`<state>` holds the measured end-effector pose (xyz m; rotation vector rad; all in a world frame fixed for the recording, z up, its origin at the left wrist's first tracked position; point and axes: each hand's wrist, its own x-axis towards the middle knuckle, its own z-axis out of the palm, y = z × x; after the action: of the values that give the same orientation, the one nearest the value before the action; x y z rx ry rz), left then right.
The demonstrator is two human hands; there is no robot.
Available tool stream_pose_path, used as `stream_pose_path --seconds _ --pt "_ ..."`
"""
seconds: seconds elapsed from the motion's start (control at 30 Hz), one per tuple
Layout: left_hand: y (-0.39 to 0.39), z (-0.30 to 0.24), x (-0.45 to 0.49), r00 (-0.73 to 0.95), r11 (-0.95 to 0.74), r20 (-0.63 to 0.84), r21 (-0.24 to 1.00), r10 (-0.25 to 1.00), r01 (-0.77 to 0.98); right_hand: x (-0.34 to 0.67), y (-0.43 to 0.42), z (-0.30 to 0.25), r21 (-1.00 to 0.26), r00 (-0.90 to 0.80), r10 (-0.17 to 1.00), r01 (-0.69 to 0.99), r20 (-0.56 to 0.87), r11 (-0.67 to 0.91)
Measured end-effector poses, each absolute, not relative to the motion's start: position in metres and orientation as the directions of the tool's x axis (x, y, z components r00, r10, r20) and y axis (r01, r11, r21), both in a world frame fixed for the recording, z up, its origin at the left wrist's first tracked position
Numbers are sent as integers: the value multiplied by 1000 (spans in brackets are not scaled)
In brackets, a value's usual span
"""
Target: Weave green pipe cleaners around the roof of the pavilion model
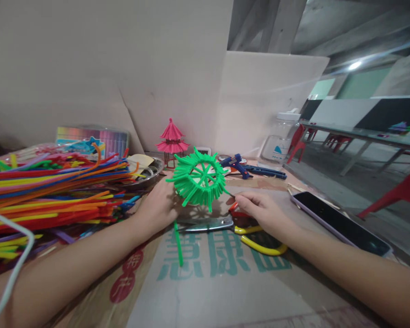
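Note:
A round green pipe-cleaner ball (200, 178) with spokes and bristling ends stands on the cardboard-covered table (225, 282). My left hand (160, 205) grips its left underside, fingers curled around it. My right hand (259, 207) pinches the tip of one green strand sticking out at the ball's right side. One long green stem (178, 241) hangs from the ball toward me. Scissors with yellow handles (256, 239) lie just under my right hand.
A big pile of coloured pipe cleaners (51, 191) fills the left. Behind it are a marker box (92, 139), a metal dish (150, 175), a pink pagoda model (171, 141), a blue glue gun (241, 165) and a plastic jar (280, 143). A phone (338, 221) lies at right.

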<state>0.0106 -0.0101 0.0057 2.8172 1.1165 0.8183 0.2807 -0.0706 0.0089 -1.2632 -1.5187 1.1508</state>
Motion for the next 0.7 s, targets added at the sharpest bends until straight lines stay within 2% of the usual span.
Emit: stream_pose_path --seconds 0.47,0.7 --pt "-7 2 8 603 -747 482 184 635 639 280 -70 9 -971 -149 988 224 49 81" --pt "-7 1 9 624 -762 482 159 614 627 280 -70 12 -949 -147 987 298 62 104"
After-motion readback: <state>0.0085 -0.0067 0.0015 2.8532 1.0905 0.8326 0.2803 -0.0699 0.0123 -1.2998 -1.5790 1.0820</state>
